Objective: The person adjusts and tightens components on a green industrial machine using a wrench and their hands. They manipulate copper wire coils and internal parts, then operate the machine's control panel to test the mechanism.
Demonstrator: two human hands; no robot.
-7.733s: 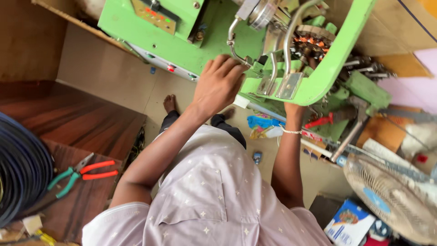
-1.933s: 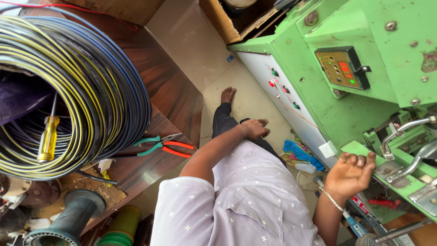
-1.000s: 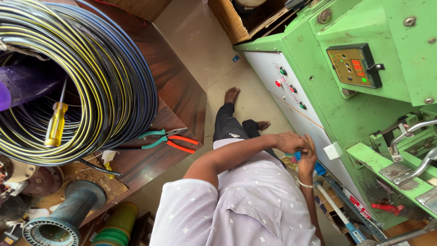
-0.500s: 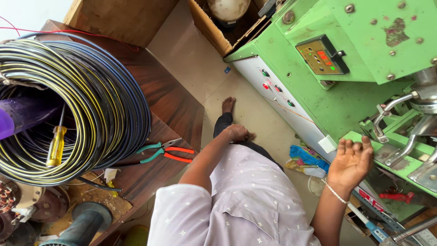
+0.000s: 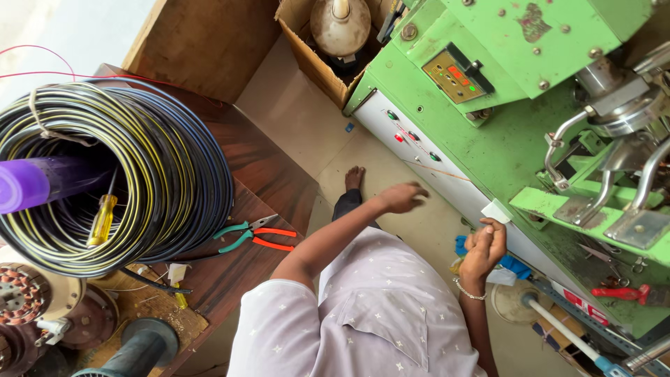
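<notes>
Green machine (image 5: 488,132) sits right in front of you, and both your hands are up near its white front panel (image 5: 447,181). Left hand (image 5: 403,197) is out over the floor (image 5: 307,132), just short of the panel, fingers bent loosely and holding nothing. Right hand (image 5: 483,246) is lower and closer to you, fingers curled in tight near a small white tag (image 5: 494,211) on the panel edge; can't tell if it's pinching anything. Bead bracelet (image 5: 466,292) on that wrist. A thin wire (image 5: 436,171) runs across the panel, between the two hands and the red and green buttons (image 5: 412,136).

Behind the rt hand: blue cloth (image 5: 513,265) on the floor by the machine base, white pipe (image 5: 558,328) slanting past it. Further rt, red-handled tool (image 5: 621,293) on the machine's lower ledge. Up top, a control box (image 5: 457,73) w/ display, and metal levers (image 5: 614,167) at the far rt.

Your bare foot (image 5: 354,178) is on the floor under the left arm.

To your left, a wood bench (image 5: 237,209): pliers w/ green and orange grips (image 5: 255,236) lying flat near its edge, well apart from both hands. Beyond them a big coil (image 5: 167,181) of black-yellow wire w/ a purple tube (image 5: 35,183) through the core and a yellow screwdriver (image 5: 102,218) stuck inside. Cardboard box (image 5: 314,63) stands by the machine's far corner.
</notes>
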